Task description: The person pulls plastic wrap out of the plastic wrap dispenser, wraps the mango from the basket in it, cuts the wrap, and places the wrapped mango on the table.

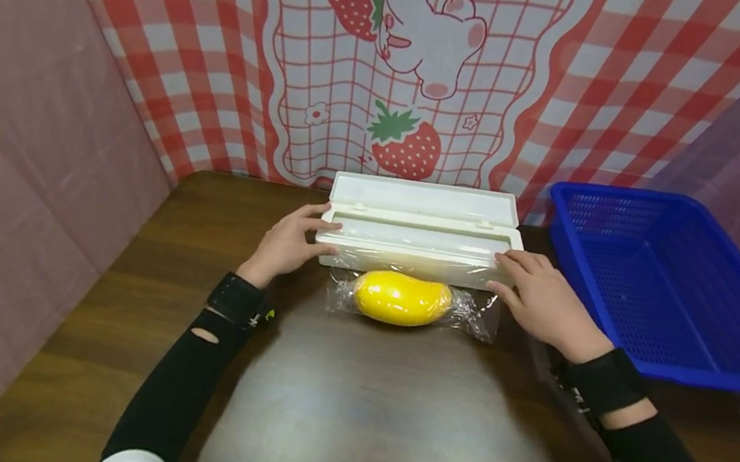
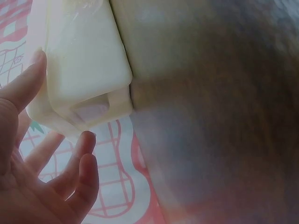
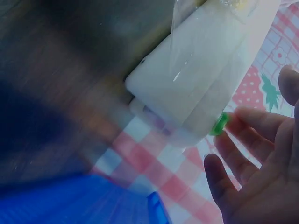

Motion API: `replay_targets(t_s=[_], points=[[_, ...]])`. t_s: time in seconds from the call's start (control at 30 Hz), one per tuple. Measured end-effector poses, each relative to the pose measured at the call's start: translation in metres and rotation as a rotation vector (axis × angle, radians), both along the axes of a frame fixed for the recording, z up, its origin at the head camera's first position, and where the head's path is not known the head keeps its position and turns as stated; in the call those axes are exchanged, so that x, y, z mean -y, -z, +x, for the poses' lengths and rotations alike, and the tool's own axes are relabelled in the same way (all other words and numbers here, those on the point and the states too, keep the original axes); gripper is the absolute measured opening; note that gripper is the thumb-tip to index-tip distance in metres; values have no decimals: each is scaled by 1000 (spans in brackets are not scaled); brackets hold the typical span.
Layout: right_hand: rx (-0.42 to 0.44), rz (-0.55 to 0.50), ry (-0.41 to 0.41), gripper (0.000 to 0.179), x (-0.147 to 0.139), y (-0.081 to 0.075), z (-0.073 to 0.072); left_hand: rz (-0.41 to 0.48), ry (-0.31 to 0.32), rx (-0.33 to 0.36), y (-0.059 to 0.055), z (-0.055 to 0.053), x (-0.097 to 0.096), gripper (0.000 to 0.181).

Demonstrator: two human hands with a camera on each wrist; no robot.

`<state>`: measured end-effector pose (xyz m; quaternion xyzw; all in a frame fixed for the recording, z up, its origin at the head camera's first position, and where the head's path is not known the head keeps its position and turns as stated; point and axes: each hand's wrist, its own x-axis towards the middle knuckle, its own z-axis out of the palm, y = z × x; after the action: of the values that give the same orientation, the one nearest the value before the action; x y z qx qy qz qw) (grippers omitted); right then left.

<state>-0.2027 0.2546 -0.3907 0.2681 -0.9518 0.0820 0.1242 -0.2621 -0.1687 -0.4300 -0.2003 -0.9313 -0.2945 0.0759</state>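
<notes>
A white cling film dispenser [image 1: 417,268] lies lengthwise at the table's back, its lid [image 1: 426,198] tilted up behind. Clear film hangs over its front, and just before it a smooth yellow mango-shaped fruit [image 1: 402,299] lies wrapped in film, bunched at both ends. At the dispenser's left end, my left hand [image 1: 287,242] holds the corner, thumb at the front and index finger on top. My right hand [image 1: 542,298] is at the right end, fingers spread. In the right wrist view its fingertips touch a small green slider [image 3: 219,124] on the dispenser's edge.
A deep blue plastic basket [image 1: 706,376] stands on the right, beside my right forearm. Behind the brown wooden table [image 1: 388,426] hangs a red-and-white checked cloth [image 1: 212,50] with strawberries. Pink cloth [image 1: 24,165] closes off the left side.
</notes>
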Motion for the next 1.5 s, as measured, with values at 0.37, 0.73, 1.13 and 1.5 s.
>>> replay_targets(t_s=[0.37, 0.73, 1.13, 1.5], points=[[-95, -37, 1, 48, 0, 7, -5, 16, 78, -57, 0, 1, 2, 50], [-267, -92, -46, 21, 11, 19, -20, 89, 212, -220, 4, 10, -8, 29], [-345, -144, -83, 9, 9, 20, -21, 131, 247, -300, -1, 18, -7, 13], [-318, -202, -114, 11, 9, 15, -8, 246, 374, -137, -12, 25, -6, 8]])
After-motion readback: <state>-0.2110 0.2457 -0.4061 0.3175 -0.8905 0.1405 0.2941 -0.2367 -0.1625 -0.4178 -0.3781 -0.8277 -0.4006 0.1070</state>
